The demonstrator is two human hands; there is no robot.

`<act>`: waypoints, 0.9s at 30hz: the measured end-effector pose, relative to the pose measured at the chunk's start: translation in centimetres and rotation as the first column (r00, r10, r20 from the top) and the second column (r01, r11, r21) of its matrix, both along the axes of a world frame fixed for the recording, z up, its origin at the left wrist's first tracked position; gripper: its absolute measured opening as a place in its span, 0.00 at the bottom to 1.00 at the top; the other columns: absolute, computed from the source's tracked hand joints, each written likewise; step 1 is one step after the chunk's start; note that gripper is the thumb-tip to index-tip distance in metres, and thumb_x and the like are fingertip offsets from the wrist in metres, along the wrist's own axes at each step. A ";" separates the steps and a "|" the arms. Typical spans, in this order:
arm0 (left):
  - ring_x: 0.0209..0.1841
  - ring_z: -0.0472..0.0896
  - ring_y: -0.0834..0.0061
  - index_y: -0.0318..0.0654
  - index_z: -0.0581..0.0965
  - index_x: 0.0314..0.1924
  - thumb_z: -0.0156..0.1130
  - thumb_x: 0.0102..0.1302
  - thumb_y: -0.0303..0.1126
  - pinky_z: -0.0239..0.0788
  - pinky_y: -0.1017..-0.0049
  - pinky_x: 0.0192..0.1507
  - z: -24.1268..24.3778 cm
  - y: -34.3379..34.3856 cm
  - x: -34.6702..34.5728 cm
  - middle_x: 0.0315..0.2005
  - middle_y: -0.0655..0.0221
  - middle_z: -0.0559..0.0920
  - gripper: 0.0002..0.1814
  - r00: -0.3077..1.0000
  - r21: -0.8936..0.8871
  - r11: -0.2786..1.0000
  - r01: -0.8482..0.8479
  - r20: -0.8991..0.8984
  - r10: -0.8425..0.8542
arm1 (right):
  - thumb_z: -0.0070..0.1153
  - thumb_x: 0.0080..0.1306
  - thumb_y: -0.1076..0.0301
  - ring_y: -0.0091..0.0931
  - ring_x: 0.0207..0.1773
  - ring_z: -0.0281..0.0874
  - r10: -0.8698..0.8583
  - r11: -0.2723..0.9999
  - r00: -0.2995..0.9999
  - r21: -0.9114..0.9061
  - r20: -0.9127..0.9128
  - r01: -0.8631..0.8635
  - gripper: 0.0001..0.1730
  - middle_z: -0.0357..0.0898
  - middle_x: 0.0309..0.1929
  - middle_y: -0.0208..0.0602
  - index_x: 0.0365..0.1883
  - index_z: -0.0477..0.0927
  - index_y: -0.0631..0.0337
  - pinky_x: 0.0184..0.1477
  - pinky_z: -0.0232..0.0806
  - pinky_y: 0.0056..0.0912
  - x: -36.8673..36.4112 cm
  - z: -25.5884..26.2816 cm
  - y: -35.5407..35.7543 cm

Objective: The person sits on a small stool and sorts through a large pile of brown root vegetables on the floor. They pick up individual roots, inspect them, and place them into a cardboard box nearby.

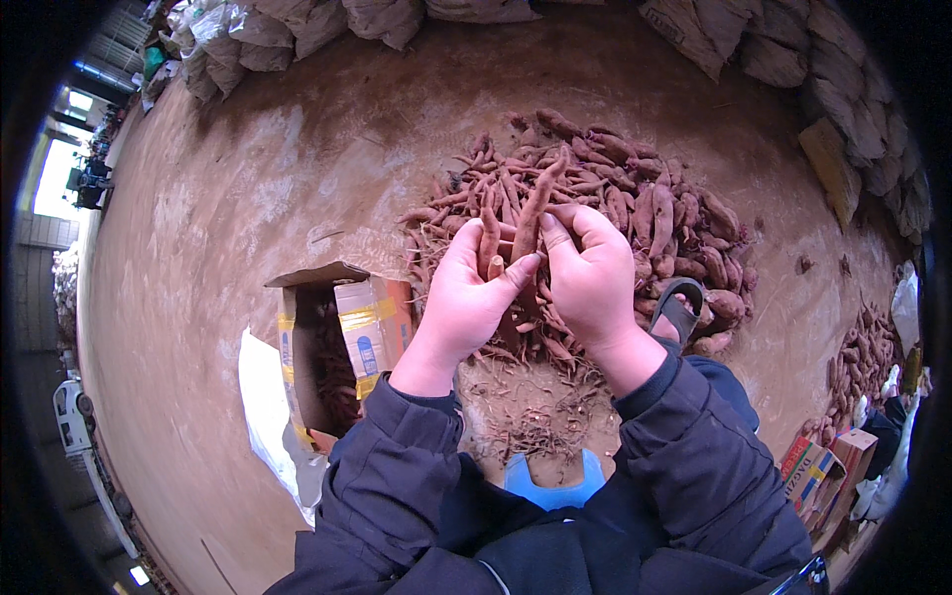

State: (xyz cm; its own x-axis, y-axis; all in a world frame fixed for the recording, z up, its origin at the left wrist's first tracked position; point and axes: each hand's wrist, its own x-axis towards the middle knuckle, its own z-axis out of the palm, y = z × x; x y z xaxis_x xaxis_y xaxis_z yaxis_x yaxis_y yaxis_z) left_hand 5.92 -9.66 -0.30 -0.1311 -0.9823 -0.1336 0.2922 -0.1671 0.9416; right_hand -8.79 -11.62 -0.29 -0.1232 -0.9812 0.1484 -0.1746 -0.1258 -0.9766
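Observation:
My left hand (470,297) is closed around a few slender sweet potatoes (489,230), whose ends stick out past its fingers. In front of it, a longer, slightly bent sweet potato (537,201) points up and away, steadied from the right by the thumb and fingers of my right hand (591,271). Both hands nearly meet at its lower part, which is partly hidden. Below and beyond them spreads a heap of sweet potatoes (662,216) on the floor, thin roots to the left and thicker ones to the right.
An opened cardboard box (372,320) with roots inside stands left, beside a white sheet (264,409). Root trimmings (547,424) litter the floor before a blue plastic stool (554,494). A sandalled foot (678,309) rests against the heap. Stacked sacks (833,82) line the far side; another person works at right.

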 end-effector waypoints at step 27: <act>0.46 0.83 0.84 0.35 0.73 0.60 0.67 0.74 0.23 0.77 0.79 0.50 0.0 0.1 0.5 0.48 0.71 0.85 0.18 0.999 0.056 0.998 -0.028 -0.016 0.028 | 0.56 0.74 0.73 0.21 0.40 0.82 0.009 0.990 0.973 0.134 0.229 -0.041 0.09 0.86 0.40 0.34 0.48 0.83 0.68 0.44 0.76 0.28 0.2 0.2 -0.2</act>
State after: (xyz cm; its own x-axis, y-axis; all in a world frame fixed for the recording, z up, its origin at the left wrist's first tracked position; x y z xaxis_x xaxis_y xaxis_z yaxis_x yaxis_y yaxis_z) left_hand 6.39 -9.59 -0.28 -0.1063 -0.9767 -0.1862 0.3128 -0.2106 0.9262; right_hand -8.56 -11.80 -0.05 -0.1134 -0.9934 -0.0167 0.0551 0.0105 -0.9984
